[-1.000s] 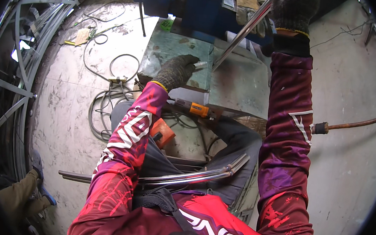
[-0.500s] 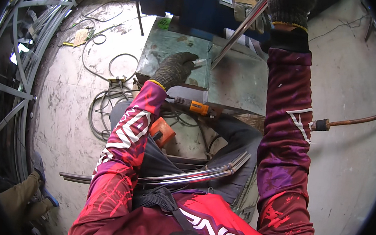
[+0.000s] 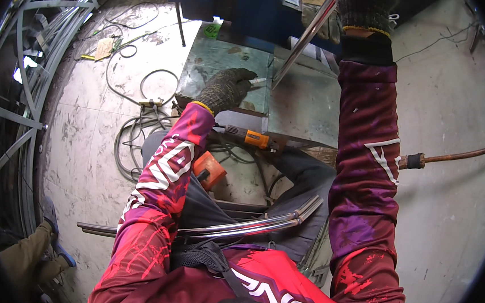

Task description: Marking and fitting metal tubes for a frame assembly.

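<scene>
Resting on the greenish metal sheet (image 3: 195, 68), the left hand (image 3: 223, 90) curls loosely round a thin white stick (image 3: 257, 81), near the seam (image 3: 272, 68) where a second panel (image 3: 305, 108) begins. A shiny tube (image 3: 304, 44) slants up from beside that seam to the right hand (image 3: 367, 10), cut off by the top edge, so its grip cannot be told. A wide gap lies between the sleeves (image 3: 370, 116), and pale floor (image 3: 446, 236) spreads to the right. Both gloves (image 3: 228, 84) are dark, coarse knit with yellow cuff edges; sheet and panel are flat and smudged. An orange-and-black power tool (image 3: 255, 139) lies just beside their near edge. Compared with a second ago, the right hand and the tube's upper end sit farther left, the tube steeper, while the left hand keeps its place
</scene>
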`<control>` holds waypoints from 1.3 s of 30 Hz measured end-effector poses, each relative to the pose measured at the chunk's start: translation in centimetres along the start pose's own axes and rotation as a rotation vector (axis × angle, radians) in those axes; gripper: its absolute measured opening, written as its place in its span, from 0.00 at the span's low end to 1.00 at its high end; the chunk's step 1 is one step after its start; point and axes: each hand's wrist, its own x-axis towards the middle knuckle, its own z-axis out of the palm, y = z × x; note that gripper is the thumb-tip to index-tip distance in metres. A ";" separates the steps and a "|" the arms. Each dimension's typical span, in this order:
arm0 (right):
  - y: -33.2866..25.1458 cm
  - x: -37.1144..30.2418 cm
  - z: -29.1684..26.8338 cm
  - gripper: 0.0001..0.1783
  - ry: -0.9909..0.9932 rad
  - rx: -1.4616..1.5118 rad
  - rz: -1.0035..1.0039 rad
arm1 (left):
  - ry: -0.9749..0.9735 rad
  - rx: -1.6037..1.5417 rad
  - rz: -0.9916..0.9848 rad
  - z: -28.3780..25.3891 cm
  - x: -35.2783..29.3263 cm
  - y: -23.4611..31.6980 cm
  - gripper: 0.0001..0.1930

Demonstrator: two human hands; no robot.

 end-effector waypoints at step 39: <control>0.1 0.4 -1.1 0.08 0.053 -0.010 -0.099 | -0.027 0.090 -0.013 -0.6 -0.2 1.3 0.20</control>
